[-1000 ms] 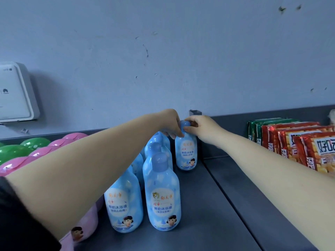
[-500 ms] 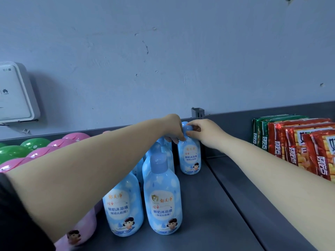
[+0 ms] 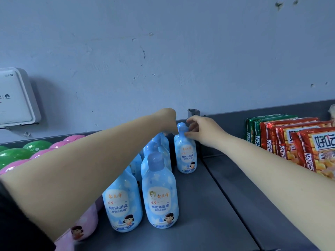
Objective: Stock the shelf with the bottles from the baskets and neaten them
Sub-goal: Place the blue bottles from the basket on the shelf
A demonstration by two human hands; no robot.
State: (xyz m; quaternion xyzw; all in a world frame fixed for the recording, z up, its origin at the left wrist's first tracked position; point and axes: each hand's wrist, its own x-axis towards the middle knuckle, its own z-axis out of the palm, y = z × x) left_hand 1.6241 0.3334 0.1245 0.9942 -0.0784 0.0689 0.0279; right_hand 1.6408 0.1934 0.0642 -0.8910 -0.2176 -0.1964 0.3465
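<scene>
Several light-blue bottles stand in rows on the dark grey shelf [image 3: 226,205]. The front pair [image 3: 159,196] faces me with labels forward. At the back right stands a blue bottle [image 3: 186,156], with another cap just behind it. My right hand [image 3: 203,132] reaches in from the right; its thumb and fingers curl round that bottle's cap and neck. My left hand [image 3: 167,121] stretches over the rows, bent down at the wrist above the rear bottles of the middle row. Its fingers are hidden, so what they touch is unclear.
Pink bottles [image 3: 85,225] and green caps [image 3: 36,145] fill the shelf's left side under my left arm. Red and green snack packs [image 3: 290,142] stand at the right. A white box [image 3: 16,98] hangs on the wall. A raised rail [image 3: 235,115] runs along the back.
My left hand has slid left off the back-right bottle's cap. My right hand keeps hold of the cap, fingers a little looser. The view has shifted slightly.
</scene>
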